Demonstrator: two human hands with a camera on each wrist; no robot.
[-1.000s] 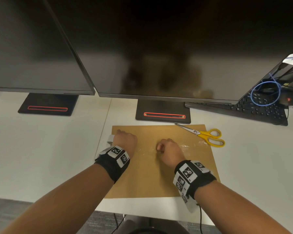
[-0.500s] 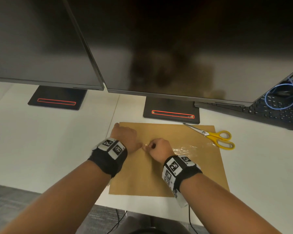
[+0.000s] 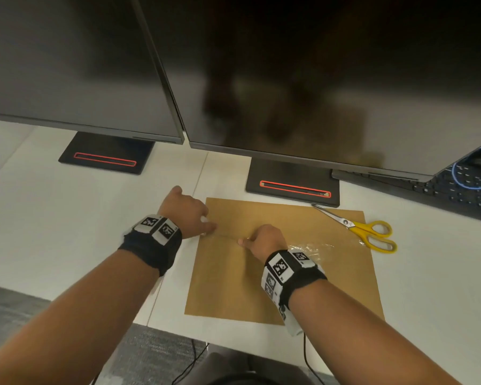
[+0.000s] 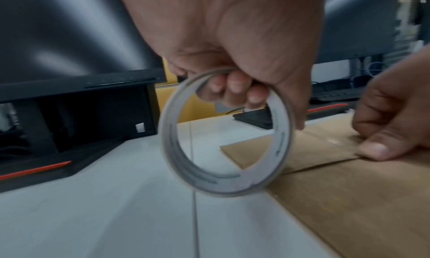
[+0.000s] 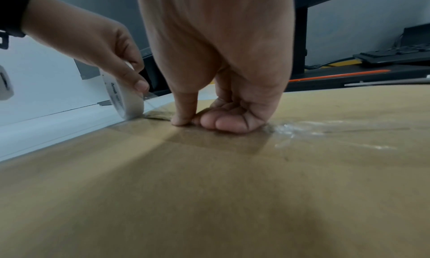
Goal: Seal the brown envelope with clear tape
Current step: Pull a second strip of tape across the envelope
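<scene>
On the tabletop (image 3: 67, 218), in front of two monitors, the envelope (image 3: 289, 287) lies flat with its flap seam running left to right. My left hand (image 4: 232, 41) grips the tape roll (image 4: 223, 133), fingers curled through the core, and stands it on edge at the envelope's left edge. My right hand (image 5: 221, 59) is curled, with its fingertips (image 5: 218, 124) pressing the laid tape onto the seam near mid-width. Right of that hand the tape (image 3: 314, 247) looks wrinkled and glossy. Scissors (image 3: 367, 232) rest at the envelope's far right corner.

In my judgement, the step in hand is laying the strip to the left edge. To do it well, I would keep the stretch from roll to fingertips taut and low, centre it on the seam, and slide the right fingertips leftward with firm pressure so no new creases form. The roll should clear the edge before cutting.
</scene>
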